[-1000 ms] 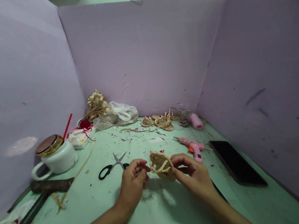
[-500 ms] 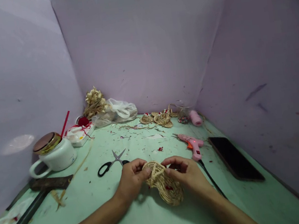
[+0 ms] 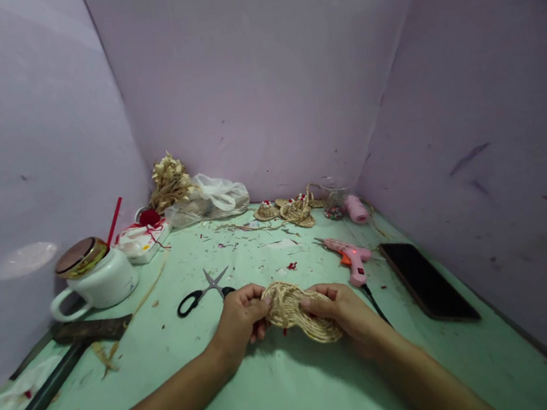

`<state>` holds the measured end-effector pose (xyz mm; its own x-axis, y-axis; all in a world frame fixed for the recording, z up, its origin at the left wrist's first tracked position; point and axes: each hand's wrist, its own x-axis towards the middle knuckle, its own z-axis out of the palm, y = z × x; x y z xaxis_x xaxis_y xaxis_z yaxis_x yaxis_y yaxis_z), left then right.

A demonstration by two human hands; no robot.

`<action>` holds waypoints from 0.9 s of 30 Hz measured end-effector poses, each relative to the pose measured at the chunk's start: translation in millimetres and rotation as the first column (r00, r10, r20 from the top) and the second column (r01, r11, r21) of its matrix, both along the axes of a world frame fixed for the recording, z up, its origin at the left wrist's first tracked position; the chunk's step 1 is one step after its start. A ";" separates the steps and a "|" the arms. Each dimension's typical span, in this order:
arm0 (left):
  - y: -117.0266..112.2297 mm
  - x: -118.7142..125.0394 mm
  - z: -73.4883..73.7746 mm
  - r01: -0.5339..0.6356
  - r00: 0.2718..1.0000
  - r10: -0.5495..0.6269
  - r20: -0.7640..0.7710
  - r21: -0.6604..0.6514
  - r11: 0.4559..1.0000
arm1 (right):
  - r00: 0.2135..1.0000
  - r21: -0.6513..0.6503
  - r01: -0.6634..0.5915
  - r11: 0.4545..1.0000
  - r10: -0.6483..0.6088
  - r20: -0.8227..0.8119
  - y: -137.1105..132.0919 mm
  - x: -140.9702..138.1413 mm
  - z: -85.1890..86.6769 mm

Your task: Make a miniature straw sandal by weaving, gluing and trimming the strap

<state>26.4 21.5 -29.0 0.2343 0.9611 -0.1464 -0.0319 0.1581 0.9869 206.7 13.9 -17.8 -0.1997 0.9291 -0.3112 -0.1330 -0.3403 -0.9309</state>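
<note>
Lilac boards [image 3: 258, 86], matte and scuffed, wall in a smooth mint-green table [image 3: 289, 398] littered with straw scraps. A flat black phone [image 3: 426, 272] lies to the right. A glossy white mug [image 3: 97, 285] stands to the left.

Near the front edge, both hands grip a small oval woven straw piece [image 3: 295, 310] with coarse, ribbed coils. The left hand [image 3: 241, 320] pinches one end and the right hand [image 3: 345, 310] curls round the other. Half a second ago the piece stood tilted with its loop upward; now it lies flatter, stretched sideways between the hands.

Black-handled scissors [image 3: 203, 293] and a pink glue gun [image 3: 351, 258] lie just beyond. The mug's gold lid hides its contents. A clear jar [image 3: 334, 198] at the back holds coloured beads.
</note>
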 end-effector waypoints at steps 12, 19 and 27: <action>0.6 -0.3 2.3 0.009 0.998 -0.001 0.058 -0.137 0.991 | 0.990 -0.086 -0.079 0.993 0.068 -0.125 2.7 3.4 -2.7; 5.0 -1.2 2.3 -0.078 0.992 0.092 0.090 -0.145 0.986 | 0.995 0.267 -0.063 0.962 0.038 0.097 0.3 9.2 -0.6; 1.3 3.6 3.7 -0.109 0.990 0.123 0.071 -0.171 0.979 | 0.731 0.659 -0.358 0.662 -0.241 0.639 -15.5 -1.5 -0.3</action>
<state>29.9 22.7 -25.3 0.1405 0.9461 -0.2918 -0.1382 0.3106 0.9405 205.2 -1.6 -18.1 -0.2974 0.8840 0.3607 0.5657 0.4675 -0.6793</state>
